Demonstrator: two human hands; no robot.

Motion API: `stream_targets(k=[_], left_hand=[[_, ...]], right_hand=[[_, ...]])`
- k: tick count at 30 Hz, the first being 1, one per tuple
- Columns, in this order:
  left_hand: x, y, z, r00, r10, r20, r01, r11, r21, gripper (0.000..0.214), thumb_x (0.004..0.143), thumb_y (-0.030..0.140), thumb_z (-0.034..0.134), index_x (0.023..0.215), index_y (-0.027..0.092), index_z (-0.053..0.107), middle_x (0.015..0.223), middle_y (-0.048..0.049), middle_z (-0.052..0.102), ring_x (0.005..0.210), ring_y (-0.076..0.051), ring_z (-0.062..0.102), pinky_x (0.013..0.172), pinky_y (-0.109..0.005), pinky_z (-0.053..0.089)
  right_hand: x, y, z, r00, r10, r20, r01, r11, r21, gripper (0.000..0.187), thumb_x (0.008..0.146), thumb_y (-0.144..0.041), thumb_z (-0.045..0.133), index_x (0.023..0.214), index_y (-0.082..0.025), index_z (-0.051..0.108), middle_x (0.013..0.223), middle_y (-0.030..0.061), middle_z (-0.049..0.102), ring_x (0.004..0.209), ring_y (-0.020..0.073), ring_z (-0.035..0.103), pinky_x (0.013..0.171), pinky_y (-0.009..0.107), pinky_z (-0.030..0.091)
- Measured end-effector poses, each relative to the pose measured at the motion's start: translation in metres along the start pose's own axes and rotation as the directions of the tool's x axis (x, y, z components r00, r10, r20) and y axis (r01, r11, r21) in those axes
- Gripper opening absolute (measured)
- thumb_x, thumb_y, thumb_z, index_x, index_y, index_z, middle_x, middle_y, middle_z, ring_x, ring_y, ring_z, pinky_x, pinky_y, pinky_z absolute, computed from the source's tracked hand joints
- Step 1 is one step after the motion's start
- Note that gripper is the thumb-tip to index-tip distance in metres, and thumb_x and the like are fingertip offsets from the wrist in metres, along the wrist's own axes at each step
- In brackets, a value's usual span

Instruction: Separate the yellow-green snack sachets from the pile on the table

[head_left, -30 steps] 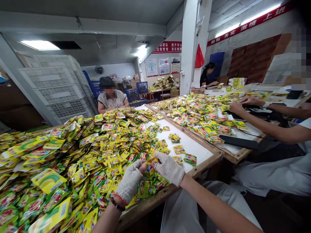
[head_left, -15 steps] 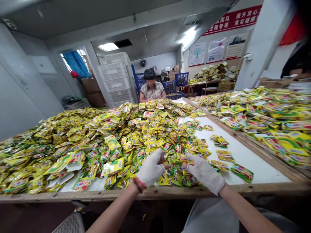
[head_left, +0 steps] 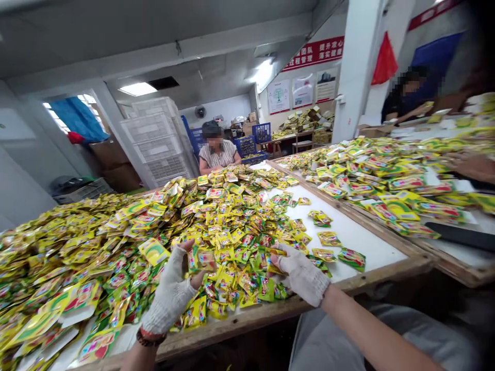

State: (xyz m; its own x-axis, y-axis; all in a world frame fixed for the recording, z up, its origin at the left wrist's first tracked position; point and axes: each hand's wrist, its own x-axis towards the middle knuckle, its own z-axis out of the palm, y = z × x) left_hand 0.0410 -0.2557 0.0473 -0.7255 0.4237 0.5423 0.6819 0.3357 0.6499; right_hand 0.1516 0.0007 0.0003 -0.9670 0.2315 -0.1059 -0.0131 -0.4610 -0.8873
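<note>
My left hand [head_left: 170,288], in a white fingerless-tipped glove with a beaded bracelet at the wrist, is over the pile's near edge. Its thumb and fingers are spread apart, and a blurred small packet [head_left: 205,260] shows just beyond the gap; I see no grip on it. My right hand [head_left: 299,270], gloved the same way, has its fingers bent around a small yellow packet [head_left: 272,264] at the front of the heap. Small yellow and green sachets [head_left: 240,281] lie loose between the hands. The large heap of packets [head_left: 162,221] stretches to the left and back.
A wooden rim [head_left: 232,327] edges the white tabletop [head_left: 367,226], where several single packets [head_left: 328,238] lie. Across a divider, more packets [head_left: 390,180] lie beside a dark flat object [head_left: 460,236] and another person's hand [head_left: 469,165]. A co-worker [head_left: 218,152] sits opposite.
The view has swung right, bringing the right-hand table and another person into sight. My hands have moved farther apart, the left one going left and opening wider.
</note>
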Motion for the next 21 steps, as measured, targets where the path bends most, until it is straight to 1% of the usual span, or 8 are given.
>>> stream_targets(k=[3,5,8,11,13,16,18,21], left_hand=[[0.001,0.016,0.042,0.993,-0.019,0.114,0.063,0.918,-0.392,0.056,0.074,0.033,0.065,0.122,0.021,0.039,0.124,-0.0091,0.047,0.118,-0.026,0.046,0.098,-0.036,0.041],[-0.001,0.02,0.062,0.978,0.016,0.209,0.072,0.91,-0.408,0.051,0.076,0.033,0.062,0.12,0.021,0.039,0.12,-0.0108,0.05,0.113,-0.027,0.05,0.095,-0.039,0.044],[-0.003,0.026,0.079,0.966,0.16,0.202,-0.156,0.987,-0.036,0.059,0.073,0.033,0.064,0.125,0.021,0.039,0.126,-0.0132,0.048,0.12,-0.032,0.044,0.103,-0.049,0.034],[-0.004,0.033,0.09,0.932,0.251,0.262,-0.346,0.833,0.432,0.067,0.065,0.024,0.067,0.127,0.019,0.043,0.125,-0.0131,0.049,0.123,-0.036,0.038,0.108,-0.057,0.018],[-0.004,0.032,0.098,0.927,0.181,0.328,-0.339,0.778,0.529,0.056,0.067,0.016,0.059,0.122,0.016,0.048,0.117,-0.0122,0.054,0.115,-0.032,0.046,0.105,-0.053,0.027],[-0.004,0.023,0.108,0.933,0.063,0.354,-0.244,0.835,0.494,0.052,0.072,0.02,0.055,0.122,0.014,0.046,0.117,-0.0123,0.054,0.11,-0.026,0.05,0.096,-0.04,0.041],[-0.004,0.018,0.109,0.929,0.035,0.367,-0.207,0.873,0.441,0.058,0.071,0.025,0.058,0.126,0.015,0.042,0.123,-0.0126,0.05,0.116,-0.026,0.047,0.098,-0.038,0.041],[-0.006,0.02,0.109,0.91,0.063,0.41,-0.237,0.891,0.388,0.059,0.067,0.022,0.058,0.124,0.018,0.044,0.127,-0.0106,0.047,0.119,-0.025,0.044,0.101,-0.038,0.039]], right_hand=[[-0.002,-0.005,0.005,0.997,0.06,0.049,-0.069,0.976,0.207,0.05,0.061,-0.033,0.075,0.099,-0.023,0.044,0.07,-0.0051,0.054,0.058,0.0125,0.061,0.044,0.017,0.04],[0.002,-0.004,0.002,0.998,0.065,0.008,-0.065,0.976,0.207,0.053,0.058,-0.033,0.076,0.098,-0.022,0.043,0.068,-0.0056,0.052,0.053,0.0121,0.059,0.041,0.017,0.038],[0.006,0.0,-0.006,0.993,0.006,-0.114,0.003,0.997,0.072,0.05,0.06,-0.036,0.074,0.097,-0.019,0.046,0.067,-0.0044,0.054,0.046,0.0113,0.056,0.037,0.018,0.036],[0.005,0.003,-0.007,0.991,-0.022,-0.131,0.012,0.997,-0.078,0.045,0.065,-0.038,0.07,0.1,-0.019,0.048,0.071,-0.0024,0.056,0.049,0.0121,0.058,0.04,0.019,0.039],[0.002,0.004,-0.006,0.99,-0.046,-0.131,0.027,0.99,-0.139,0.041,0.069,-0.039,0.067,0.1,-0.019,0.049,0.075,-0.0012,0.057,0.052,0.0127,0.059,0.042,0.019,0.041],[0.0,0.0,-0.01,0.962,-0.167,-0.214,0.105,0.956,-0.275,0.033,0.075,-0.039,0.06,0.099,-0.019,0.049,0.079,0.0004,0.057,0.05,0.0112,0.057,0.042,0.02,0.041],[-0.001,-0.005,-0.016,0.936,-0.266,-0.229,0.133,0.871,-0.472,0.027,0.078,-0.036,0.056,0.097,-0.018,0.052,0.077,0.0009,0.057,0.051,0.0104,0.054,0.045,0.021,0.041],[-0.003,-0.013,-0.023,0.919,-0.39,-0.057,0.192,0.57,-0.799,0.016,0.077,-0.028,0.058,0.088,-0.017,0.058,0.077,0.0023,0.058,0.067,0.0131,0.054,0.062,0.024,0.044]])
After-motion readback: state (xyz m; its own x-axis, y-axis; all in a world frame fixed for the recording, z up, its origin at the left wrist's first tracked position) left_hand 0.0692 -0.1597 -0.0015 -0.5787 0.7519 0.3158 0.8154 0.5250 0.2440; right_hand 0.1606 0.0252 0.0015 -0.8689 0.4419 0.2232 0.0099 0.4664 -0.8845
